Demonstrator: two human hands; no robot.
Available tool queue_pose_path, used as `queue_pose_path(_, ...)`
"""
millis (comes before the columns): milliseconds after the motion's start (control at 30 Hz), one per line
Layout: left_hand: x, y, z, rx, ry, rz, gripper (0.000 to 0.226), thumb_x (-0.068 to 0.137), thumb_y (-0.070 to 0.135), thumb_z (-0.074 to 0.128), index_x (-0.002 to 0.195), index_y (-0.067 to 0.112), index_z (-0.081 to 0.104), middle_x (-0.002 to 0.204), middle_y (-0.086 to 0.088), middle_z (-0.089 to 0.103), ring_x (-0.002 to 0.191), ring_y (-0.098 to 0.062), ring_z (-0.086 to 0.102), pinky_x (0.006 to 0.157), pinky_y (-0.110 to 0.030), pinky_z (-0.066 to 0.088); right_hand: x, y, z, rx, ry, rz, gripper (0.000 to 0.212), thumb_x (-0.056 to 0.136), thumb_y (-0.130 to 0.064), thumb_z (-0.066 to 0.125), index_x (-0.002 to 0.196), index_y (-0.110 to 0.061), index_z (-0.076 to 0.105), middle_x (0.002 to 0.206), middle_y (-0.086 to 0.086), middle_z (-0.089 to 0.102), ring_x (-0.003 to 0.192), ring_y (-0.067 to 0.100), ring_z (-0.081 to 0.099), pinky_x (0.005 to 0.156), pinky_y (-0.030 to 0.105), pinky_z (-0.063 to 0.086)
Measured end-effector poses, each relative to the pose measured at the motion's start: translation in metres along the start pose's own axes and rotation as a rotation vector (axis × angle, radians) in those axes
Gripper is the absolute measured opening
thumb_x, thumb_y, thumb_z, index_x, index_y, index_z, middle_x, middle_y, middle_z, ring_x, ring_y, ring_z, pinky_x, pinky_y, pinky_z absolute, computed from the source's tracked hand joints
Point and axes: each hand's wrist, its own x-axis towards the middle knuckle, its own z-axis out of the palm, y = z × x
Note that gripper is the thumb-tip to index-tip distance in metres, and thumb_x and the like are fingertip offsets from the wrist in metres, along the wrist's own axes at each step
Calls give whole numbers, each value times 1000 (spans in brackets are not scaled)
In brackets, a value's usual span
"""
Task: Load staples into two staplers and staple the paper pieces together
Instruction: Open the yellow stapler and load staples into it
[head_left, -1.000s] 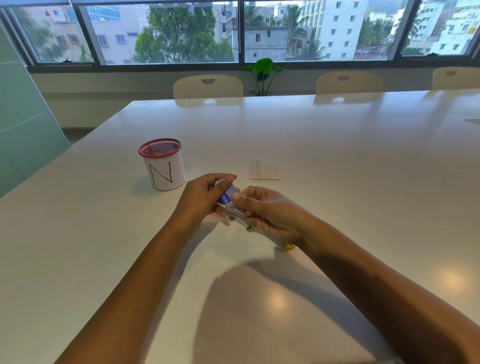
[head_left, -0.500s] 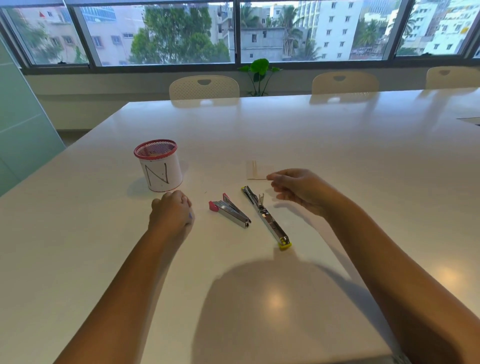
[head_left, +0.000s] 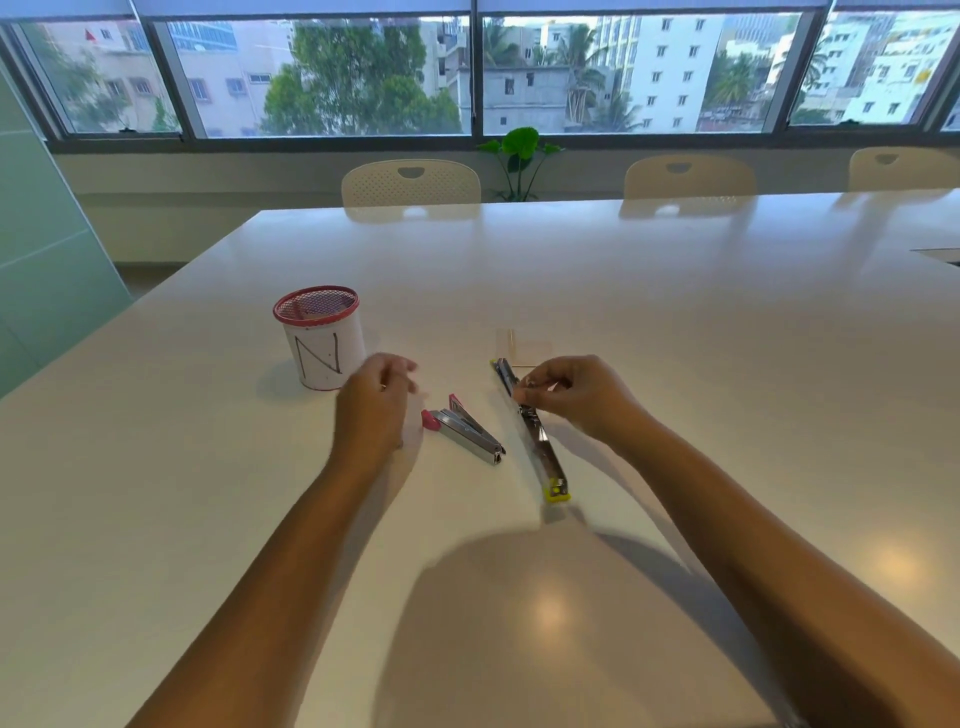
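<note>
red-rimmed mesh cup (head_left: 323, 338), contents too unclear.

An office meeting room. A long white desk (head_left: 571, 270) has matching chairs (head_left: 410, 182) along its far side. Beyond them, wide windows (head_left: 332, 78) face city buildings.

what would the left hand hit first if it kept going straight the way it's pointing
Probably the mesh pen cup marked N: the left hand points up and away from the person, with the cup just beyond and slightly left of its blurred fingertips. The hand's height over the table is unclear, so it might pass the cup's right side.
</note>
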Motion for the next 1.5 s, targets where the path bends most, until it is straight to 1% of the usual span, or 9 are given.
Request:
queue_pose_path(67,-10,9,12,-255,-204,-99,27,97,18,34,91,8,59,74,-6,58,59,-15,53,41,-12,45,-3,-7,-3,86,42,-44,8,74,-26,75,70,-28,69,52,-22,61,49,-10,50,51,8,35)
queue_pose_path(200,-28,20,35,-423,-435,-296,30,95,32,37,89,12,58,83,-14,65,69,-25,63,66,-37,55,-10,-19,3,178,79,-85,5,74,-25,75,74,-26,70,70,-17,65,57,-12,56,55,2,39)
queue_pose_path(433,-27,18,28,-968,-659,-748,48,93,47,31,75,10,55,52,-4,50,32,-6,37,31,-12,31,-24,-25,22,-72,-13,-272,16,81,-22,68,95,-16,72,66,-20,53,59,-12,49,54,3,36)
queue_pose_path(500,-22,16,28,-994,-611,-737,45,94,43,33,72,9,54,47,-3,49,29,-4,34,29,-12,29,-21,-26,15,43,-133,-156,25,81,-24,68,105,-21,67,64,-17,55,56,-6,49,55,6,36)
queue_pose_path(600,-19,14,26,-1004,-590,-702,42,97,35,29,89,4,56,44,-2,49,27,-4,33,28,-11,27,-11,-19,1,200,-178,51,32,84,-15,64,114,-22,56,96,-2,56,86,10,55,77,21,45)
queue_pose_path(833,-20,11,28,-889,-651,-715,40,98,31,29,99,0,55,43,-1,51,26,-4,34,28,-10,27,4,-2,-2,837,-174,416,50,86,23,30,132,4,38,135,21,48,123,31,49,96,33,43)
queue_pose_path(1033,-20,8,27,-842,-677,-698,41,97,31,30,106,-2,54,44,-2,52,27,-4,35,29,-11,28,6,2,-5,899,-143,326,25,89,8,46,112,4,55,105,15,66,90,19,67,76,20,57)
queue_pose_path(1267,-19,9,23,-796,-753,-675,44,97,33,30,109,0,57,47,-3,53,28,-6,37,29,-12,31,5,1,-6,720,-59,292,8,82,-15,65,87,-9,64,73,3,72,60,5,67,54,12,52)
queue_pose_path(1500,-22,10,23,-741,-799,-683,45,96,35,32,107,0,57,46,-2,50,28,-5,34,31,-12,28,7,3,-16,345,-55,160,18,80,-15,68,95,-4,69,81,2,68,78,14,66,80,23,56)
